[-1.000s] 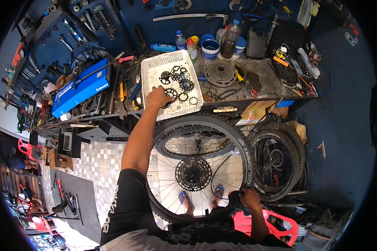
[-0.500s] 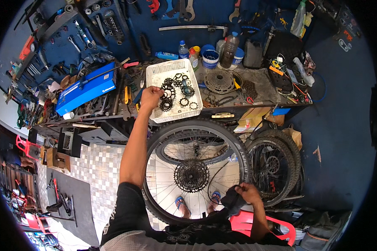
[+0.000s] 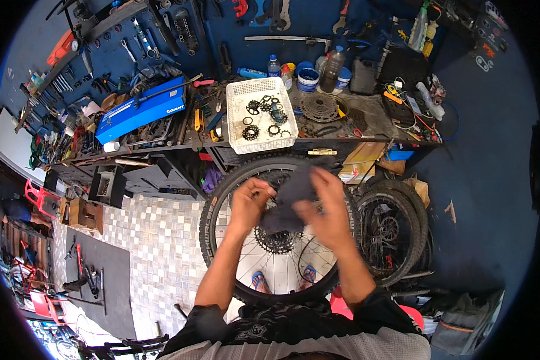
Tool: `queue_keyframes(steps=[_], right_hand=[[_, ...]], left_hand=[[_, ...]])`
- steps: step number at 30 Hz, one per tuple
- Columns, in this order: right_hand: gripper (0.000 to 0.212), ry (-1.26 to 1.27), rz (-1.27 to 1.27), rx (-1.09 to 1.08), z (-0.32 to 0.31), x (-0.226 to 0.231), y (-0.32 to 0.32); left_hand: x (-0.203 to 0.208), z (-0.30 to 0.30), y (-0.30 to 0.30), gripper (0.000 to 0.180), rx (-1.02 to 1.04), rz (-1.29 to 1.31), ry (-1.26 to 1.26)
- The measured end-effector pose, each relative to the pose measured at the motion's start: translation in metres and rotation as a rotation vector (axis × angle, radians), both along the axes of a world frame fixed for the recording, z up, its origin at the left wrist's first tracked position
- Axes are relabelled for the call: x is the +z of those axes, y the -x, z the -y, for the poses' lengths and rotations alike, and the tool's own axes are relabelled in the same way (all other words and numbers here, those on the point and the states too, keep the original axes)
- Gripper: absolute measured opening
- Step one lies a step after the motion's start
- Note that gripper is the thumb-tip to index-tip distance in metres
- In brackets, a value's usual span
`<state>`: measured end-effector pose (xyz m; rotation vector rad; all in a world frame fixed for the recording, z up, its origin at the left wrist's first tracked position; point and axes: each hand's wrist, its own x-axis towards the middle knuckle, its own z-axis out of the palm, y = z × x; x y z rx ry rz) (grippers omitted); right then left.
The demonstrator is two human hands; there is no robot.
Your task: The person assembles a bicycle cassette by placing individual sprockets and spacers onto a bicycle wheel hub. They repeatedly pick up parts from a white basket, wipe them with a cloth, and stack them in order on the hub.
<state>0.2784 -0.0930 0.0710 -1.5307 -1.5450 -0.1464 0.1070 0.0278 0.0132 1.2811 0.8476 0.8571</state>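
Observation:
Both my hands are raised over an upright bicycle wheel (image 3: 208, 252) with a dark cassette (image 3: 275, 240) at its hub. My right hand (image 3: 329, 210) grips a dark grey cloth (image 3: 291, 195), blurred by motion. Close by on the left, my left hand (image 3: 250, 203) has its fingers pinched; whatever lies between them is hidden beside the cloth. On the bench beyond, a white plastic basket (image 3: 234, 143) holds several black sprockets (image 3: 250, 132) and rings, with neither hand in it.
A large cassette (image 3: 324, 111) lies on the bench (image 3: 375, 129), right of the basket. Bottles (image 3: 332, 71) and tubs (image 3: 308, 80) stand behind. Left is a blue box (image 3: 141, 113) among tools. More wheels (image 3: 390, 231) lean at right; a red chair (image 3: 340, 305) is behind the wheel.
My left hand has left the basket and come back over the wheel. My right hand has lifted the cloth up and leftward to meet it. Fewer sprockets show in the basket.

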Motion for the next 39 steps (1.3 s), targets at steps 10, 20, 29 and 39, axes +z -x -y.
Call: queue_keyframes(steps=[10,20,29,39], right_hand=[[0.055,0.219,-0.615,-0.185,-0.077,-0.082,0.038],[0.038,-0.210,-1.899,0.047,-0.036,-0.113,-0.062],[0.041,-0.058,-0.873,-0.077,-0.049,-0.074,0.035],[0.041,0.170,-0.065,0.031,-0.032,-0.020,0.015]], left_hand=[[-0.018,0.039,0.016,0.008,0.122,-0.036,-0.380],[-0.009,0.042,0.034,0.011,0.374,0.412,0.192],[-0.055,0.072,-0.019,0.020,0.255,0.379,0.016],[0.028,0.008,0.039,0.025,-0.197,-0.157,-0.287]])
